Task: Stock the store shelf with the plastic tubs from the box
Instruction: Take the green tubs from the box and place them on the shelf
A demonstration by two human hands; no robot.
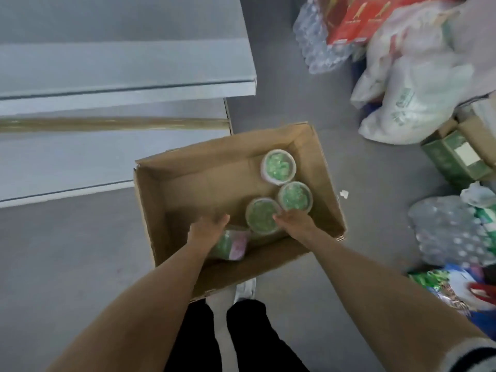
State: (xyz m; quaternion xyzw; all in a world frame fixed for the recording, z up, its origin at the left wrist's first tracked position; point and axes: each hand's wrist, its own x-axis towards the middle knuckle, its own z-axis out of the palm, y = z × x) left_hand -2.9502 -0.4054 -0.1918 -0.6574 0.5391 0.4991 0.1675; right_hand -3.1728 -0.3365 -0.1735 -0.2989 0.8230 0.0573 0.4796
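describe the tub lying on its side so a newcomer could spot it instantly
Find the open cardboard box on the grey floor beside the shelf. Inside, near its closest wall, the tipped tub lies under the left hand. Unlike the three upright tubs showing round lids, it shows its side and a pinkish label.

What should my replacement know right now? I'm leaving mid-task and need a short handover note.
Left hand: inside the open brown cardboard box, over a clear plastic tub lying on its side; grip unclear.
Right hand: fingers at the rim of the nearest upright round clear plastic tub of green contents; not lifted.
Two more upright tubs stand behind it.
Done: nothing visible on the grey metal shelf.
Left: move all four tubs to the shelf.
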